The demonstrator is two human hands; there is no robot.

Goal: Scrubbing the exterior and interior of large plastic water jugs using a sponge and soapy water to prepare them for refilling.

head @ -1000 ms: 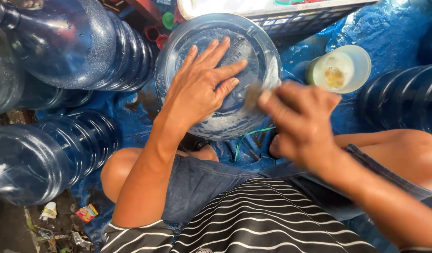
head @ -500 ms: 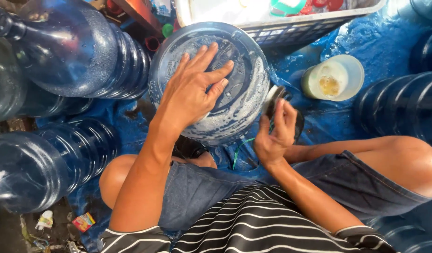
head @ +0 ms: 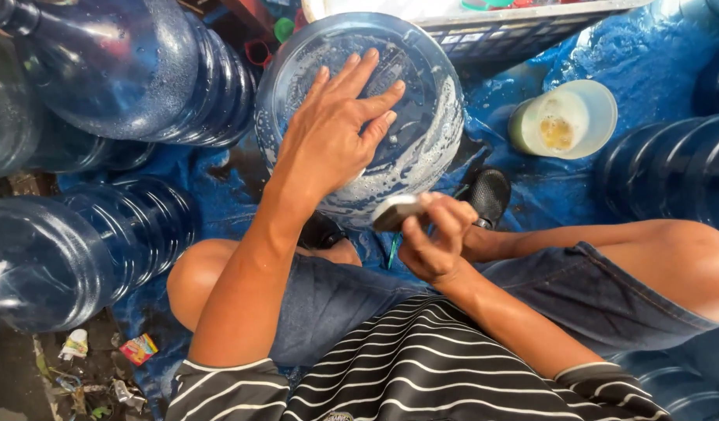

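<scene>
On the soapy blue water jug, the left hand lay flat, fingers spread. Just below, the right hand gripped a grey sponge. Bottom left, a small red-and-yellow wrapper lay on the ground.

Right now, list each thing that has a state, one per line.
Soapy jug: bottom up, sudsy, left hand flat on it.
Sponge: gripped in right hand, against the jug's side.
Plastic cup: upright, uncovered, yellowish liquid inside.
Other jugs: lying sideways, wet.

This looks like an informal water-jug washing spot. Large blue water jugs crowd a wet blue tarp on the ground. A soapy jug and a cup of cleaning paste sit among them.
</scene>
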